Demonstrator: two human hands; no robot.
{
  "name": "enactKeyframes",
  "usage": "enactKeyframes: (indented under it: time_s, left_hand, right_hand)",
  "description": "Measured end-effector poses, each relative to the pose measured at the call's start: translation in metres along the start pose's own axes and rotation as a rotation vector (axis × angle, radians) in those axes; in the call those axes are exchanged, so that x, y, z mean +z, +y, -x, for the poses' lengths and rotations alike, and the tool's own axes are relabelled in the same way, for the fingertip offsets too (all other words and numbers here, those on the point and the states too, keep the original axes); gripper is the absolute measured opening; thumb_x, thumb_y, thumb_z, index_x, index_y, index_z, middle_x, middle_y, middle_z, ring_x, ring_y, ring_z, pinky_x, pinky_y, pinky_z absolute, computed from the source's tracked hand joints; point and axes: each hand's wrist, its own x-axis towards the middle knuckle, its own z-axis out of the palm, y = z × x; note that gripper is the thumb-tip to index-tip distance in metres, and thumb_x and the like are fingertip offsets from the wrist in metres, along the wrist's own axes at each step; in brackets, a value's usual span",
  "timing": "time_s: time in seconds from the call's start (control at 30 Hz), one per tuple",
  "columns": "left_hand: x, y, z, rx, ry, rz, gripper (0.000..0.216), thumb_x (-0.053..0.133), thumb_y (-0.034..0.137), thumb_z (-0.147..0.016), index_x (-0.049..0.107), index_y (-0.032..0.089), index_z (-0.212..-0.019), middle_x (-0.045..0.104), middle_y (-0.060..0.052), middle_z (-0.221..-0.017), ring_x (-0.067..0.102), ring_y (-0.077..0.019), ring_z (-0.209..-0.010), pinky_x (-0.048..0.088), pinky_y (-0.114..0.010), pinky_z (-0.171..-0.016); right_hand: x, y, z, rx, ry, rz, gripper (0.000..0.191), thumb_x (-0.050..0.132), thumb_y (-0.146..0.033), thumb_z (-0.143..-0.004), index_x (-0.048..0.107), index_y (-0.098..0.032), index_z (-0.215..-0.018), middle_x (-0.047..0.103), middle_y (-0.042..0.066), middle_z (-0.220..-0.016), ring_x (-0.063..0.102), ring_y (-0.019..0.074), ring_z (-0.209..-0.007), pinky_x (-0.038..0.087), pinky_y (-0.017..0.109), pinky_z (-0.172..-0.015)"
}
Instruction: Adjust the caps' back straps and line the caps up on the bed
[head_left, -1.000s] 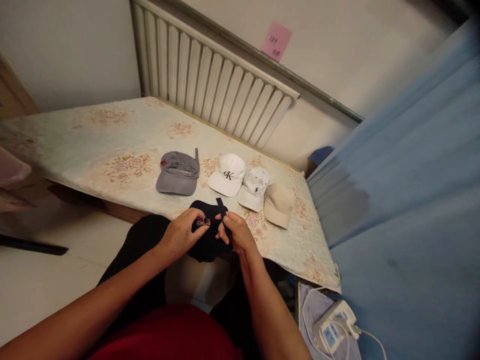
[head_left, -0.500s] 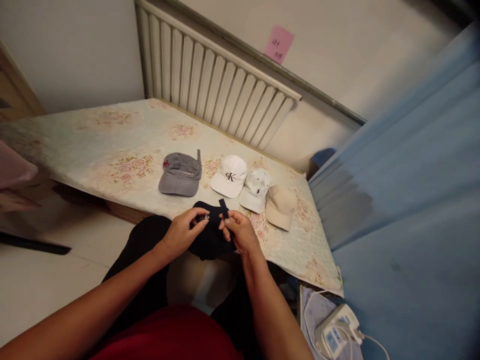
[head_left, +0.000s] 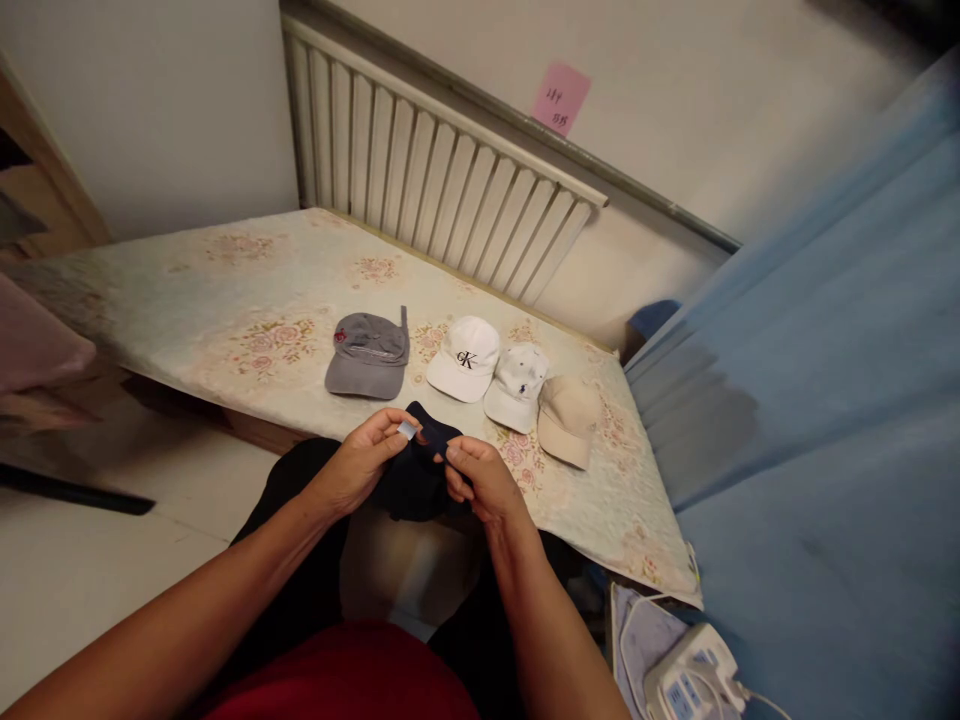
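A black cap (head_left: 409,482) is held over my lap, at the near edge of the bed. My left hand (head_left: 367,455) pinches its left side, where a small pale, shiny piece (head_left: 407,430) shows at the fingertips; whether it is a buckle or a label I cannot tell. Closed on the cap's dark strap at the right is my right hand (head_left: 480,475). Beyond the hands lie a grey cap (head_left: 366,372), a white cap with black letters (head_left: 472,348), a white cap with a small dark emblem (head_left: 516,385) and a beige cap (head_left: 566,425).
The caps lie on a flowered bed cover (head_left: 172,300). Behind it stands a white radiator (head_left: 442,170), with a pink note (head_left: 561,98) on the wall above. A blue curtain (head_left: 817,400) hangs at right, near a white power strip (head_left: 694,675) with cables.
The strap end that stuck up by my right hand is now lowered between the hands. At my left fingertips the pale piece shows more clearly. The view has shifted slightly.
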Motion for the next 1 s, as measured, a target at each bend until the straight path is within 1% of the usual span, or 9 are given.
enactKeyframes:
  time_s: [0.1,0.23,0.43,0.87,1.0]
  left_hand:
    - [-0.001,-0.002,0.0,-0.013,0.019,0.031,0.027,0.069,0.034,-0.081,0.059,0.019,-0.1,0.066,-0.001,-0.086,0.061,-0.0147,-0.078,0.045,-0.026,-0.073]
    - [-0.002,-0.004,0.0,-0.009,0.04,0.081,0.024,0.069,0.034,-0.081,0.06,0.018,-0.097,0.066,-0.002,-0.09,0.061,-0.0149,-0.081,0.045,-0.026,-0.078]
    - [0.0,-0.006,-0.001,-0.004,-0.006,0.128,0.02,0.066,0.032,-0.083,0.061,0.019,-0.097,0.068,-0.003,-0.095,0.062,-0.0146,-0.078,0.046,-0.028,-0.078]
    - [-0.002,-0.009,-0.002,0.009,-0.024,0.122,0.018,0.065,0.03,-0.085,0.062,0.017,-0.097,0.069,-0.005,-0.097,0.063,-0.0152,-0.078,0.047,-0.028,-0.078]
    - [-0.001,-0.011,-0.003,0.005,-0.041,0.13,0.021,0.066,0.032,-0.084,0.062,0.017,-0.097,0.069,-0.005,-0.097,0.064,-0.0162,-0.076,0.049,-0.029,-0.076]
  right_hand:
    - [0.002,0.003,0.0,0.025,-0.009,0.015,0.029,0.067,-0.044,-0.077,0.061,-0.015,-0.078,0.043,-0.01,-0.038,0.025,0.0032,-0.03,0.024,0.019,-0.036]
    - [0.002,0.006,-0.001,0.038,-0.014,0.02,0.031,0.067,-0.046,-0.076,0.061,-0.016,-0.077,0.043,-0.011,-0.039,0.025,0.0034,-0.031,0.023,0.019,-0.036]
    - [0.002,0.01,-0.003,0.048,-0.027,0.012,0.028,0.066,-0.043,-0.078,0.061,-0.015,-0.077,0.042,-0.01,-0.038,0.025,0.0036,-0.031,0.022,0.02,-0.036]
    - [0.001,0.013,-0.002,0.047,-0.025,0.011,0.027,0.065,-0.041,-0.078,0.061,-0.015,-0.076,0.043,-0.01,-0.038,0.025,0.0035,-0.03,0.02,0.019,-0.035]
    - [0.0,0.014,-0.002,0.046,-0.023,0.008,0.027,0.065,-0.041,-0.078,0.061,-0.015,-0.076,0.042,-0.01,-0.037,0.025,0.0034,-0.03,0.021,0.019,-0.035]
